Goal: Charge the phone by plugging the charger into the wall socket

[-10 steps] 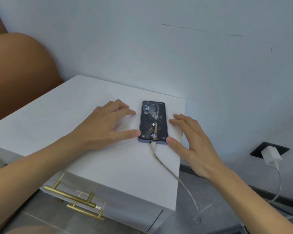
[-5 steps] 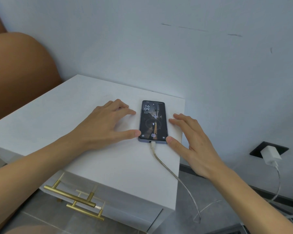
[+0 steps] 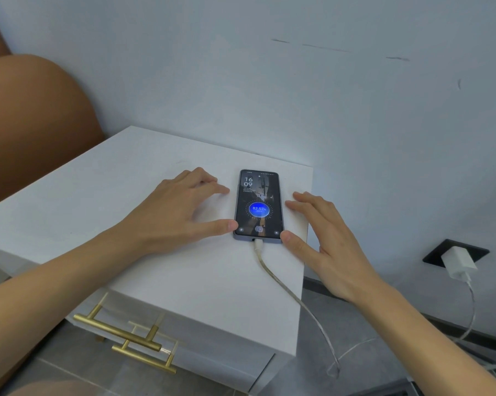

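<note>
The phone (image 3: 258,206) lies face up near the right edge of the white nightstand (image 3: 104,201), its screen lit with a blue circle reading 82.57%. A white cable (image 3: 295,302) runs from its near end over the nightstand's edge, loops near the floor and rises to the white charger (image 3: 457,262), which sits in the black wall socket (image 3: 435,254). My left hand (image 3: 181,212) rests flat left of the phone, thumb tip touching its lower left corner. My right hand (image 3: 326,244) rests on the right, thumb tip at the lower right corner. Neither hand grips anything.
The nightstand has gold drawer handles (image 3: 127,338) on its front. A brown padded headboard (image 3: 32,132) stands to the left. A pale wall (image 3: 298,95) with a few scuff marks runs behind, with grey floor tiles (image 3: 369,352) below on the right.
The phone screen now shows a bright blue charge circle with a percentage where a dim ring was. Both hands and the phone have stayed in place.
</note>
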Action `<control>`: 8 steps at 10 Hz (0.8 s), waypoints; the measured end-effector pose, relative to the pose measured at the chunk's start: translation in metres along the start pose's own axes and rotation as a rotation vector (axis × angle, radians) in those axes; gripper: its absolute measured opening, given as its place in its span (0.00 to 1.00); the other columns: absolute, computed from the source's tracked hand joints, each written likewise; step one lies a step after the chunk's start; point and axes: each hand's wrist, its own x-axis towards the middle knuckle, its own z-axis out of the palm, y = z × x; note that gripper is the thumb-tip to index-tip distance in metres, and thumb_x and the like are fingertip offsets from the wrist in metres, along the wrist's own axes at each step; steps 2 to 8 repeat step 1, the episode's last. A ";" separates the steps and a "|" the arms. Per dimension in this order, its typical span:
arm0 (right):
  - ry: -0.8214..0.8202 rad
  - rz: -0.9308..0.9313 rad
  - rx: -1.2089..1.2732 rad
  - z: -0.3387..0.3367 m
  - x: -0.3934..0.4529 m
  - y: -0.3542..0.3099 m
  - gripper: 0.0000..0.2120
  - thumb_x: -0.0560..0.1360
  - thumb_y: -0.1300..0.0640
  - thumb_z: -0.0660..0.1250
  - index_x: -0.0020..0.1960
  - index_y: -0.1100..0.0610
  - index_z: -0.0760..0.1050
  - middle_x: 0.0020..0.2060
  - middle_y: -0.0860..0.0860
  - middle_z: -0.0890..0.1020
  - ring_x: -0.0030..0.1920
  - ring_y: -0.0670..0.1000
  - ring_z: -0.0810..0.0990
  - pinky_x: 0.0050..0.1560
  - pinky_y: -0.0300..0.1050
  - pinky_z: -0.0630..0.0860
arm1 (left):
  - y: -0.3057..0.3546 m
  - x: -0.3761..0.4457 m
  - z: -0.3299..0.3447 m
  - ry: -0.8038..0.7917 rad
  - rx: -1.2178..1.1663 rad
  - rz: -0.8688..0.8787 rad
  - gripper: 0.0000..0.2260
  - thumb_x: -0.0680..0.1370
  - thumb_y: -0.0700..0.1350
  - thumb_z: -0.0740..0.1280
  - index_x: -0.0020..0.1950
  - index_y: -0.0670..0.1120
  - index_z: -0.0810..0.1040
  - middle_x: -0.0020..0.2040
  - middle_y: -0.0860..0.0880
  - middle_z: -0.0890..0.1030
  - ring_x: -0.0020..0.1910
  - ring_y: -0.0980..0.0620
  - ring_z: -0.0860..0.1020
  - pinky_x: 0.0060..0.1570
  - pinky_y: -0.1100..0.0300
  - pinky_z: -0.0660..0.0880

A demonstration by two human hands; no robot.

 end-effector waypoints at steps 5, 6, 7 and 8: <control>0.009 0.005 0.024 -0.002 -0.001 -0.001 0.31 0.80 0.33 0.58 0.77 0.48 0.70 0.78 0.41 0.66 0.80 0.41 0.58 0.77 0.42 0.58 | 0.001 -0.001 -0.001 0.002 0.005 0.007 0.35 0.72 0.77 0.55 0.71 0.59 0.74 0.66 0.59 0.71 0.65 0.58 0.68 0.57 0.57 0.63; 0.009 0.005 0.024 -0.002 -0.001 -0.001 0.31 0.80 0.33 0.58 0.77 0.48 0.70 0.78 0.41 0.66 0.80 0.41 0.58 0.77 0.42 0.58 | 0.001 -0.001 -0.001 0.002 0.005 0.007 0.35 0.72 0.77 0.55 0.71 0.59 0.74 0.66 0.59 0.71 0.65 0.58 0.68 0.57 0.57 0.63; 0.009 0.005 0.024 -0.002 -0.001 -0.001 0.31 0.80 0.33 0.58 0.77 0.48 0.70 0.78 0.41 0.66 0.80 0.41 0.58 0.77 0.42 0.58 | 0.001 -0.001 -0.001 0.002 0.005 0.007 0.35 0.72 0.77 0.55 0.71 0.59 0.74 0.66 0.59 0.71 0.65 0.58 0.68 0.57 0.57 0.63; 0.009 0.005 0.024 -0.002 -0.001 -0.001 0.31 0.80 0.33 0.58 0.77 0.48 0.70 0.78 0.41 0.66 0.80 0.41 0.58 0.77 0.42 0.58 | 0.001 -0.001 -0.001 0.002 0.005 0.007 0.35 0.72 0.77 0.55 0.71 0.59 0.74 0.66 0.59 0.71 0.65 0.58 0.68 0.57 0.57 0.63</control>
